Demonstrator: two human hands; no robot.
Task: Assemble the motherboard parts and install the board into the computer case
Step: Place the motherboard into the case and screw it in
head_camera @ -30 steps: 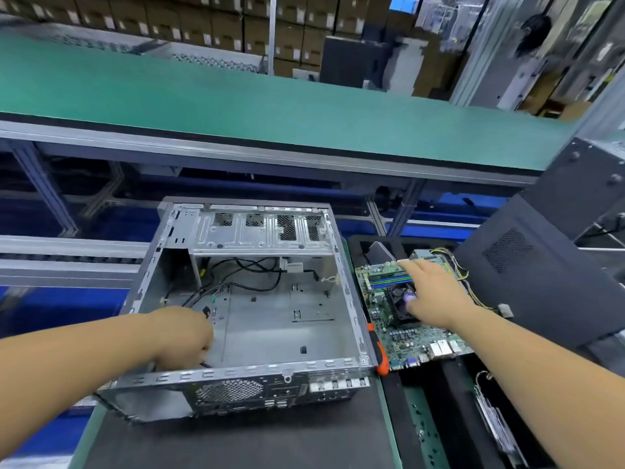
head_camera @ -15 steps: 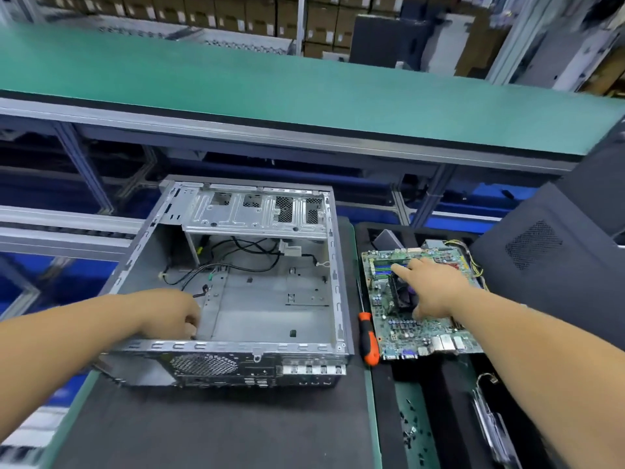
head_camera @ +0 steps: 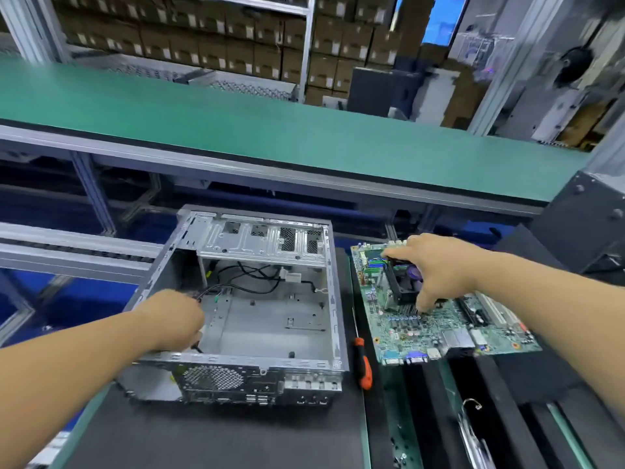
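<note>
The open grey computer case lies on a black mat, with loose black cables inside. My left hand is inside the case at its left wall, fingers curled round a bundle of those cables. The green motherboard lies to the right of the case, ports towards me. My right hand reaches over it and grips the black cooler fan, index finger at the fan's far corner and thumb at its near edge.
An orange-and-black screwdriver lies between case and board. A black side panel leans at the right. A green conveyor belt runs across behind. Small screws and a clear bag lie at the bottom right.
My right hand has gone from resting on the board to gripping the cooler fan, and more of the board's right side now shows. My left hand stays with the cables in the case.
</note>
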